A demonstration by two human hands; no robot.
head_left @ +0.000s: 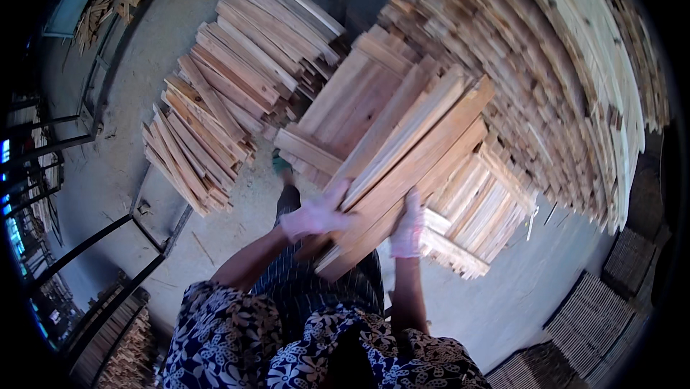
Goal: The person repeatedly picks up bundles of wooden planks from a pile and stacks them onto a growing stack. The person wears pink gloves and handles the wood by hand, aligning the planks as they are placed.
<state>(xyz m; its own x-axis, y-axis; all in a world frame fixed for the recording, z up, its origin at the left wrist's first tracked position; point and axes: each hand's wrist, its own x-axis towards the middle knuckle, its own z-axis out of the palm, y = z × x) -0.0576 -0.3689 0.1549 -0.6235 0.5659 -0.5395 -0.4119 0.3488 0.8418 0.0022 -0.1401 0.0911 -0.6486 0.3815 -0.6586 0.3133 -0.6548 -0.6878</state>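
Head view. The left hand (314,218), in a pale glove, is clamped on the left side of a bundle of long brown wooden planks (425,161); its fingers are blurred. The right hand (407,229), likewise gloved, grips the right edge, its underside fingers hidden. The bundle slants between two tray-like pale wooden stacks: the left stack (310,146) and the right stack (451,249) each show boards lying between raised crosspieces. Loose narrow boards (208,127) lie in rows on the grey floor (205,245). I cannot tell whether the light-blue flat-sided object (70,7) is a container.
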